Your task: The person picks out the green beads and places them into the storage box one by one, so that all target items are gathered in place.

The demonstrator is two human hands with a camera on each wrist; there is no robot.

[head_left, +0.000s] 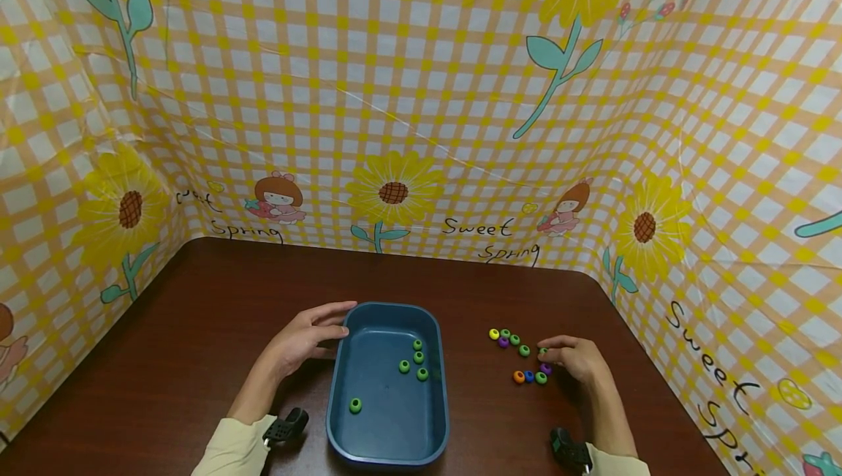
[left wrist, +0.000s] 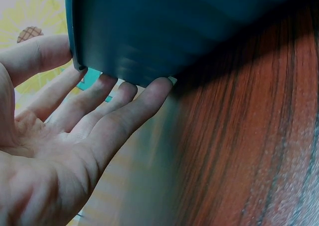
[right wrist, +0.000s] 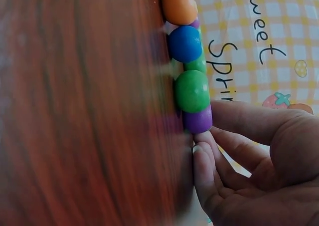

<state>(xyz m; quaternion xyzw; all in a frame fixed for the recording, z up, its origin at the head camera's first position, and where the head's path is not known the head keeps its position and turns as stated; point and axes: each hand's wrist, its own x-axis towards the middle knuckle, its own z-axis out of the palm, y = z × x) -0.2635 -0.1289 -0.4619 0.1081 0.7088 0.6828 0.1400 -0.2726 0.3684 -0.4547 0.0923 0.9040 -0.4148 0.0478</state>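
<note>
My left hand (head_left: 296, 341) rests against the far-left side of a blue plastic bin (head_left: 337, 388), its fingers and thumb touching the wall and rim. Several green beads (head_left: 404, 366) lie inside the bin. To the right, my right hand (head_left: 579, 360) pinches a green bead (head_left: 542, 351) between thumb and fingertips at the table surface. In the right wrist view that bead is hidden behind a purple bead (right wrist: 198, 120). Near the same fingers are another green bead (right wrist: 192, 91), a blue bead (right wrist: 185, 44) and an orange bead (right wrist: 179, 6).
A yellow bead (head_left: 494, 334), a second purple bead (head_left: 503, 342) and more green beads (head_left: 515, 340) lie left of my right hand. The dark brown wooden table (head_left: 217, 300) is enclosed by a checked, sunflower-printed cloth (head_left: 421, 81) at the back and sides.
</note>
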